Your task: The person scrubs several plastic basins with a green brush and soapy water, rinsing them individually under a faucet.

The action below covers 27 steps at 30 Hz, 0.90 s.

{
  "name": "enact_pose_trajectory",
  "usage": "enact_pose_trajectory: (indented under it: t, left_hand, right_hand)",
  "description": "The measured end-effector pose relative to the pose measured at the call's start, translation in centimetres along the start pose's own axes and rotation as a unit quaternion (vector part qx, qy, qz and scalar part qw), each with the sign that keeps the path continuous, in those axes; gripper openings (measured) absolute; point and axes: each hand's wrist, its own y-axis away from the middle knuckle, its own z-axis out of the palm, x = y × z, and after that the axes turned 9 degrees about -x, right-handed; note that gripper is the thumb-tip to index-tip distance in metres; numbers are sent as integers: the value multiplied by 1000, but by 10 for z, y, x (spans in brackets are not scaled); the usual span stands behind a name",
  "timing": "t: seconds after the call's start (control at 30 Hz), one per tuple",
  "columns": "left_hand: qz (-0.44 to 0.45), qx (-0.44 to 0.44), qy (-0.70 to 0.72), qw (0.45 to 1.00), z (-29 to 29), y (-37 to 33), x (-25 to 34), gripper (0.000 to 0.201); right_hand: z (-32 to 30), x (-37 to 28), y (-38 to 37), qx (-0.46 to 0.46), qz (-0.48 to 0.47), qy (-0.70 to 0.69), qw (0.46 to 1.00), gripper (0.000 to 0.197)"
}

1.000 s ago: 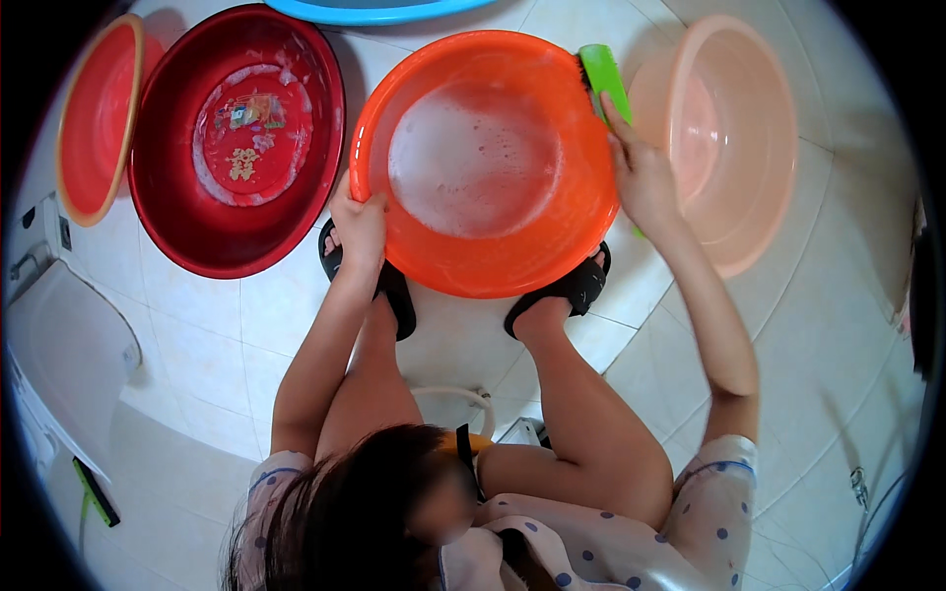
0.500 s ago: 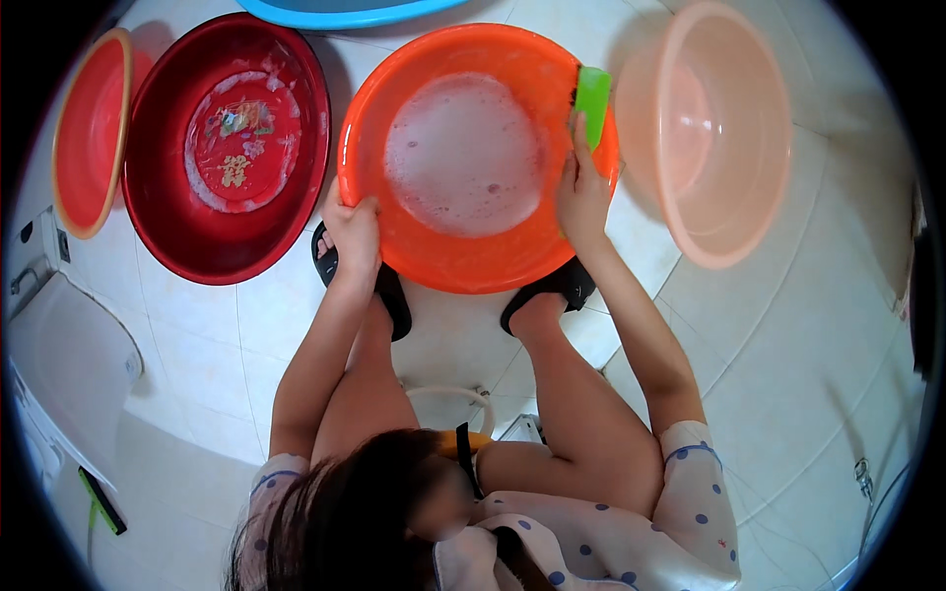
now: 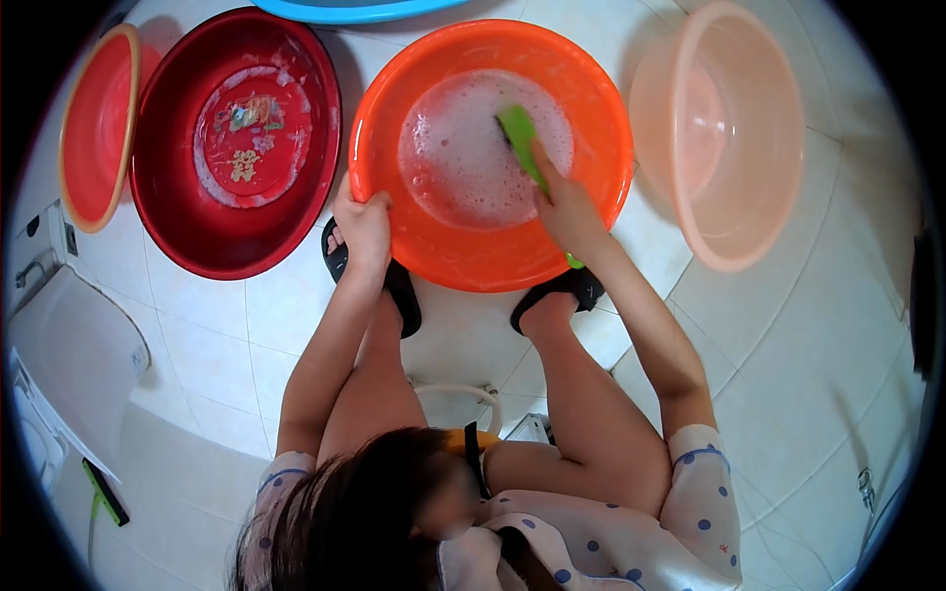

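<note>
Seen from above, an orange basin point(image 3: 473, 261) stands between the person's feet and contains whitish, foamy water point(image 3: 448, 153) dotted with bubbles. A green brush point(image 3: 522, 138) lies over this water, right of the basin's centre, its head pointing up and to the left. To the left, a dark red basin point(image 3: 232, 251) bears a ring of pale suds around a coloured pattern on its floor; beside it is a smaller red basin point(image 3: 99, 148) with an orange rim, seen obliquely. At right, a peach basin point(image 3: 754, 158) shows glare on its floor. A blue basin point(image 3: 360, 12) is cut off by the upper edge. The bristles are mostly hidden, and whether they touch the water cannot be told. The right hand point(image 3: 572, 212) is closed around the brush handle, covering its middle; the green end emerges below the palm. Its forearm slants up and leftward from a bent elbow. The left hand point(image 3: 365, 227) grips the orange basin's left rim, thumb uppermost, with the fingers largely concealed.
</note>
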Motion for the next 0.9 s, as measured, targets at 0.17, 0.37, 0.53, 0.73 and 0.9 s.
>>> enact_pose_trajectory:
  t: [0.17, 0.37, 0.53, 0.73, 0.9]
  left_hand:
    - [6, 6, 11, 1000, -1, 0, -2, 38]
    - [5, 3, -1, 1000, 0, -1, -3, 38]
    - [22, -16, 0, 1000, 0, -6, -4, 41]
    - [38, -12, 25, 999, -6, -9, -3, 42]
    - [52, -24, 4, 998, -3, -10, -4, 43]
  right_hand:
    - [-19, 2, -20, -69, 163, 149, 973, 65]
    - [2, -29, -68, -124, -6, 203, 971, 67]
    - [-19, -8, -78, 160, -230, 241, 929, 65]
    - [-67, -11, -25, -19, 146, 354, 924, 77]
    - [-60, 4, 30, -90, 78, 517, 848, 68]
